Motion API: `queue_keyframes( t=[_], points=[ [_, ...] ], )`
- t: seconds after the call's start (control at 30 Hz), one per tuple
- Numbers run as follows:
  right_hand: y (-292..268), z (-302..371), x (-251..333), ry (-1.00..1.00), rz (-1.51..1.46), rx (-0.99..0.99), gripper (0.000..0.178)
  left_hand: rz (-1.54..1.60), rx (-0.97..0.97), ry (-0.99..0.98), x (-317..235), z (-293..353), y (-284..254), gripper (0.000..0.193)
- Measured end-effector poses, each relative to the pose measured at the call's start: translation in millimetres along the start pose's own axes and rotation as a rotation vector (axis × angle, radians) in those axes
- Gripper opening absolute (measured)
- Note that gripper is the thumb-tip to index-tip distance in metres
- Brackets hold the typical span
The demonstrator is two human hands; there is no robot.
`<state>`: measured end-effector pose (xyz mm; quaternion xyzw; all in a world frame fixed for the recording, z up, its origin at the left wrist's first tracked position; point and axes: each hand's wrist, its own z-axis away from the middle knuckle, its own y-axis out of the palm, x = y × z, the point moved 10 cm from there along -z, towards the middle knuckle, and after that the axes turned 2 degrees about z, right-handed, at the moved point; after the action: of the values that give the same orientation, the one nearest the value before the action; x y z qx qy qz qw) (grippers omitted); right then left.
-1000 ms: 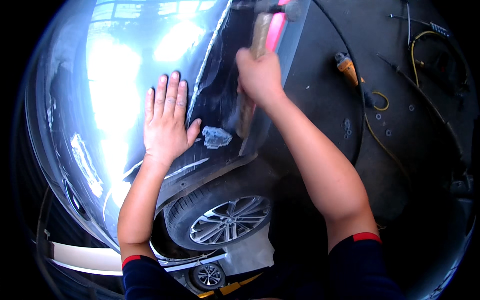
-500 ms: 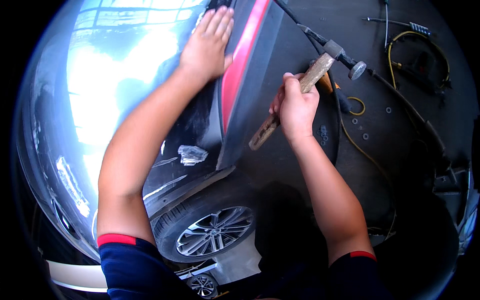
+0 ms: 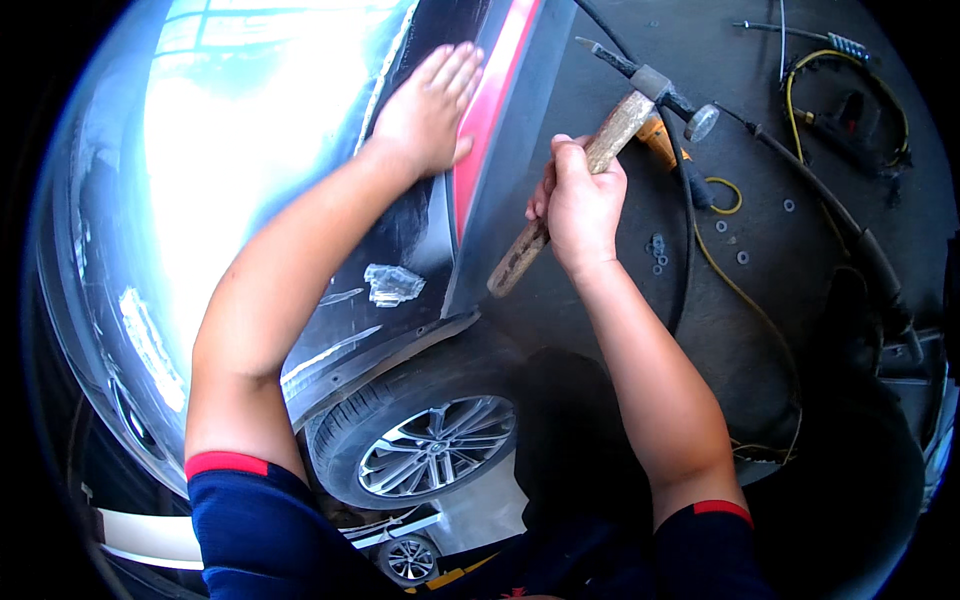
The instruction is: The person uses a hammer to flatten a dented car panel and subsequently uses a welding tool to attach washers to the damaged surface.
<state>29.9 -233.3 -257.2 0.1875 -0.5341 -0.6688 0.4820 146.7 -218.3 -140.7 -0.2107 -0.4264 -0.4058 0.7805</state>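
My left hand [image 3: 428,112] lies flat, fingers stretched out, on the dark car body panel [image 3: 400,235], close to its red and grey strip [image 3: 492,110]. In my right hand [image 3: 585,205] is a body hammer [image 3: 620,130] with a worn wooden handle. Its metal head has a pointed end toward the upper left and a round flat face toward the right. The hammer is held tilted over the floor, apart from the panel. A scraped silvery patch [image 3: 393,285] and pale scratches show on the panel below my left forearm.
A car wheel [image 3: 438,447] stands below the panel. On the dark floor lie a yellow-and-black tool [image 3: 660,145], several washers [image 3: 742,257], black cables [image 3: 815,180] and a thin yellow cord [image 3: 740,290]. Another wheel [image 3: 408,560] shows at the lower edge.
My left hand has slid slightly down and right in the picture, still on the panel. The hammer has shifted a little left in my right hand, and its pointed end now shows clearly.
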Motion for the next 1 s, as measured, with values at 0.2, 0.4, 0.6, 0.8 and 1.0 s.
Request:
queue_keyframes(
  t=[0.2,0.4,0.6,0.8,1.0],
  points=[
    [2.4,0.9,5.6,-0.002,0.023,0.013,0.020,0.170,0.175,0.174,-51.3,95.4,8.0,0.085],
    [-1.4,-4.2,17.5,-0.025,0.045,0.004,0.022,0.159,0.087,0.127,-4.1,63.6,-0.5,0.083],
    [-0.1,10.6,4.7,0.013,0.007,0.024,0.022,0.197,-0.161,-0.075,75.8,-32.4,-7.7,0.087],
    [-16.8,7.1,-5.7,0.036,0.025,-0.038,0.022,0.185,-0.060,-0.015,51.8,-21.6,-18.9,0.089],
    [1.7,9.7,-5.6,0.018,-0.025,-0.013,0.022,0.055,0.074,0.071,10.3,55.9,-8.8,0.087]
  ],
)
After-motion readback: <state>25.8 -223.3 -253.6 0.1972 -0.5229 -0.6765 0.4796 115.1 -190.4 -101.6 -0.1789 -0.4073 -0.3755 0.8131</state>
